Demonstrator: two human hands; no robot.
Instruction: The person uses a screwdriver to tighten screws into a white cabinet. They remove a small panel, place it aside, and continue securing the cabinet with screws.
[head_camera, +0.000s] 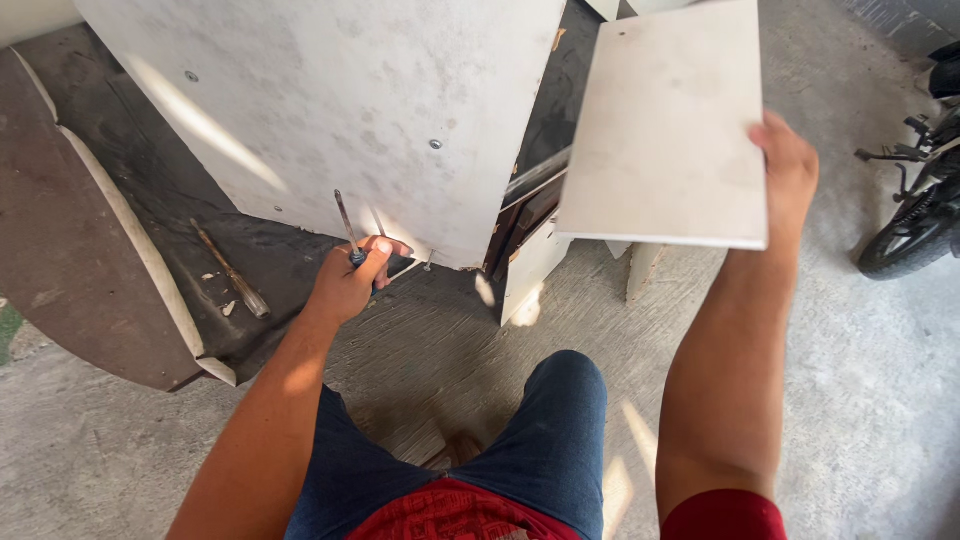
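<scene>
My left hand (350, 280) is closed around the blue handle of a screwdriver (347, 228), whose thin shaft points up against a large white panel (350, 100) studded with screw heads. My right hand (788, 165) grips the right edge of a smaller white rectangular board (665, 125), held up in the air to the right of the panel. I stand over the concrete floor, one knee in blue jeans forward below the hands.
A dark brown curved board with a white edge (70, 240) lies at the left. A second long tool (232, 272) rests on the dark surface beside it. A motorcycle wheel (915, 225) stands at the right edge. Wooden furniture parts (530, 250) sit under the panel.
</scene>
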